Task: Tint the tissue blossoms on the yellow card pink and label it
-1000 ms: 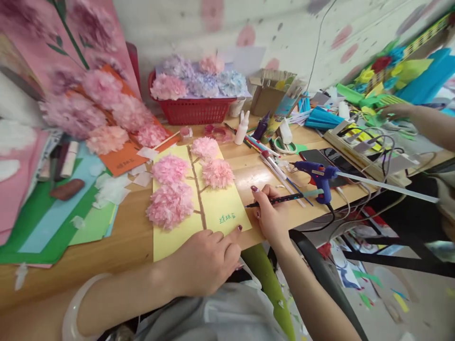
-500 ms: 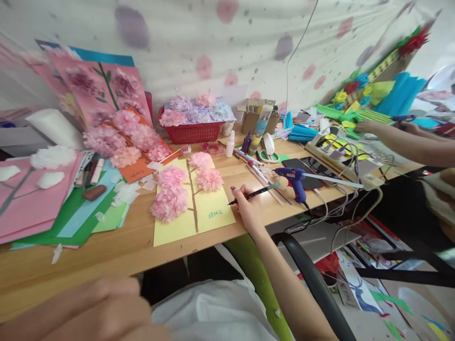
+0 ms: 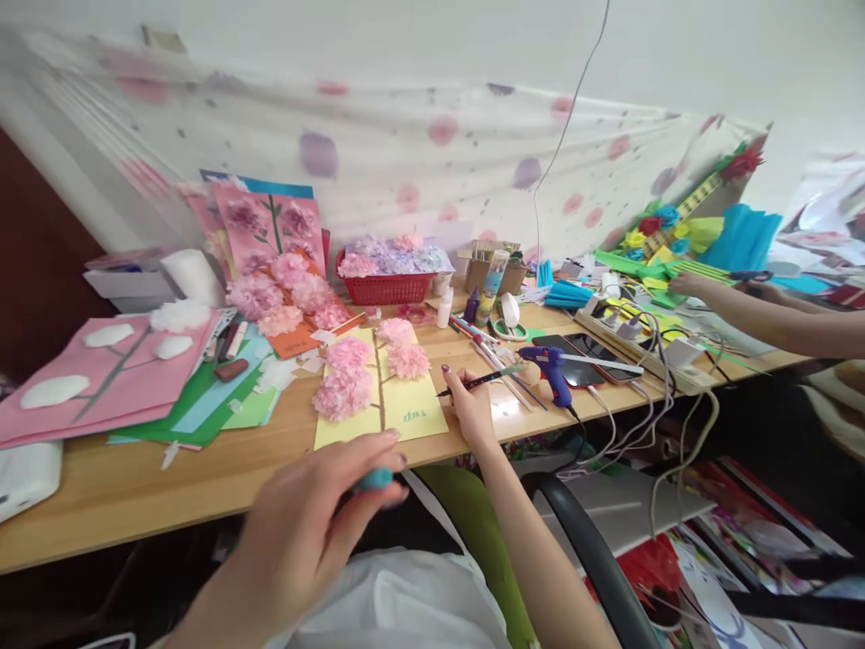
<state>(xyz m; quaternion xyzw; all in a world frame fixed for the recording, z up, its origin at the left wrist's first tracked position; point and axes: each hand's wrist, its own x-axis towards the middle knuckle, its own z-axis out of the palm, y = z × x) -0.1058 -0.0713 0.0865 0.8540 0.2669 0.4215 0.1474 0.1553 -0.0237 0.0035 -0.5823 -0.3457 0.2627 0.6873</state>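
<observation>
My right hand (image 3: 472, 413) rests by the right edge of a yellow card (image 3: 427, 391), its fingers closed round a dark marker pen (image 3: 496, 376) with a teal end. The bare tip points left over the card's edge. Fluffy pink paper flowers (image 3: 342, 394) sit on the card along a brown drawn stem, and green handwriting (image 3: 414, 416) shows at its lower right. Close to the camera, my left hand (image 3: 304, 509) is raised in front of the card, pinching a small teal pen cap (image 3: 376, 479) between thumb and fingers.
A blue glue gun (image 3: 552, 371) lies right of my right hand, near phones (image 3: 574, 361) and a power strip (image 3: 612, 324) with cables. At the back stands a red basket (image 3: 388, 289) of flowers. Pink cards (image 3: 60, 361) lie left. Another person's arm (image 3: 750, 311) reaches in at right.
My left hand has risen from the lower left toward the card, and the teal cap now shows in it. The right hand has hardly moved on the table. The view has tilted up and shifted left.
</observation>
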